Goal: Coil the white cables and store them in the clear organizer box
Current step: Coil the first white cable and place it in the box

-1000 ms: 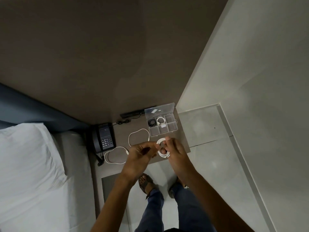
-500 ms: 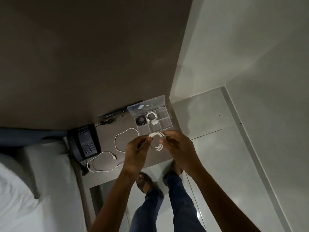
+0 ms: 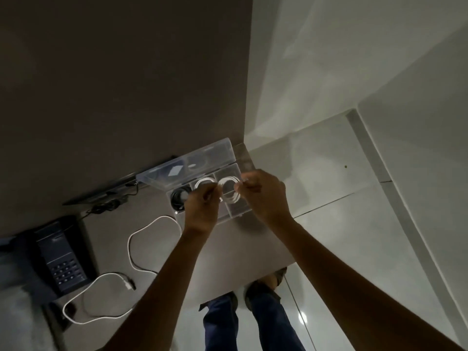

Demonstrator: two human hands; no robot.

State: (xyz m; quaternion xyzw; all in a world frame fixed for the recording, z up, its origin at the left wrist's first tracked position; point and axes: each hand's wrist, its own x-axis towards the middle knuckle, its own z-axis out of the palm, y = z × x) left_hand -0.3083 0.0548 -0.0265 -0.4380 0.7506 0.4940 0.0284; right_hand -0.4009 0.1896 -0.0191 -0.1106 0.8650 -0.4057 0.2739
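A clear organizer box (image 3: 241, 212) lies with its lid (image 3: 187, 165) raised at the back of the grey table, against the wall. My left hand (image 3: 202, 209) and my right hand (image 3: 263, 196) hold a coiled white cable (image 3: 229, 190) between them, over a right-hand compartment of the box. Another coiled white cable (image 3: 202, 183) sits in the middle compartment and a black coil (image 3: 178, 197) in the left one. One loose white cable (image 3: 136, 249) trails across the table to the left of my left arm.
A black desk telephone (image 3: 59, 257) stands at the table's left end. A dark power strip with a black cord (image 3: 106, 195) lies along the wall. The table's front edge (image 3: 253, 277) is near my feet, with pale tiled floor to the right.
Both hands moved forward from in front of the box to over it, carrying the white coil to a right-hand compartment. The view shifted closer to the table.
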